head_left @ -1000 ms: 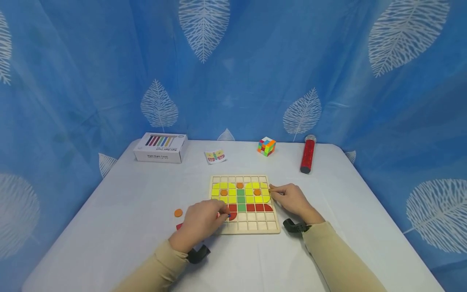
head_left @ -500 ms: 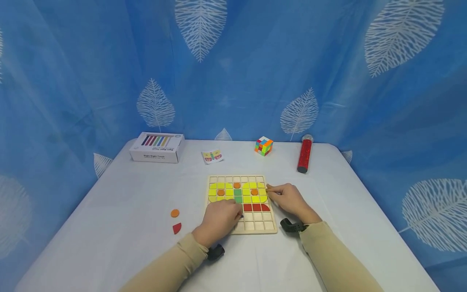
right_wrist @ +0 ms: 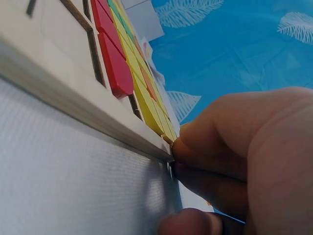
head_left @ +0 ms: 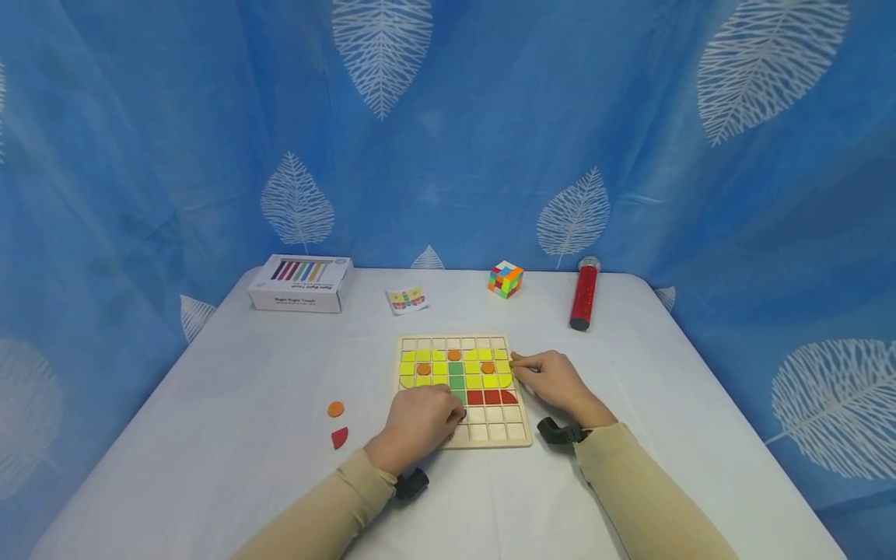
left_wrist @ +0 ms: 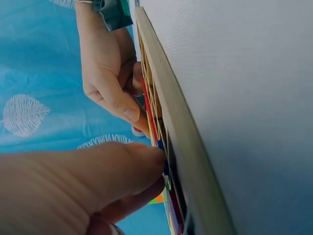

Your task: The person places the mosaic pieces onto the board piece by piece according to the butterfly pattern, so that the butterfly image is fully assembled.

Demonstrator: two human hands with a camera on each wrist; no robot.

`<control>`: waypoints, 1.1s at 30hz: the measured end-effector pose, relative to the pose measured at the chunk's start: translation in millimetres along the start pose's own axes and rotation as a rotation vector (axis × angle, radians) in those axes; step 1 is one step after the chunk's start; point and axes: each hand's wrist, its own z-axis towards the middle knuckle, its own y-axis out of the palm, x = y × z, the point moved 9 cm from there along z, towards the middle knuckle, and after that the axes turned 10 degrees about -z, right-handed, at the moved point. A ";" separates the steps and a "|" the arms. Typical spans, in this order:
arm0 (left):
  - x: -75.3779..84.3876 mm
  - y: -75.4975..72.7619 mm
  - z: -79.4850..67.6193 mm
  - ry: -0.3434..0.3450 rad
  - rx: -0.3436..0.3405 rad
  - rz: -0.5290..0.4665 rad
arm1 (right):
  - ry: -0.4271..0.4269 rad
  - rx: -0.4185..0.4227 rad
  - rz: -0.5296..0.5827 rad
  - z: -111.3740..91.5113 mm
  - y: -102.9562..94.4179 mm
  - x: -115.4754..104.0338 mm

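My left hand (head_left: 418, 420) is over the lower left of a wooden grid board (head_left: 497, 433), pinching a small blue tile (left_wrist: 160, 144) at the board's surface below the green column. The hand hides the lower left squares. At the right edge of the board, my right hand (head_left: 556, 381) grips the rim between thumb and fingers. Yellow tiles (head_left: 473, 382), green tiles (head_left: 456, 369), orange discs (head_left: 488, 368) and a row of red tiles (head_left: 492, 397) lie in the grid. Left of the board are a loose orange disc (head_left: 336, 409) and a red quarter-round tile (head_left: 339, 438).
Behind the board lies a small card with a butterfly pattern (head_left: 407, 300). A white box (head_left: 297, 299) stands at the back left, a puzzle cube (head_left: 505, 279) at the back middle. A red glittery tube (head_left: 585, 295) lies at the back right.
My left hand has moved right across the board with the blue tile, uncovering the loose red tile, and then held nearly still. The right hand stays on the rim.
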 end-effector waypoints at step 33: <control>-186.9 -80.2 -88.3 -0.631 -0.011 -0.389 | -0.015 0.012 -0.043 0.0 -1.9 -4.8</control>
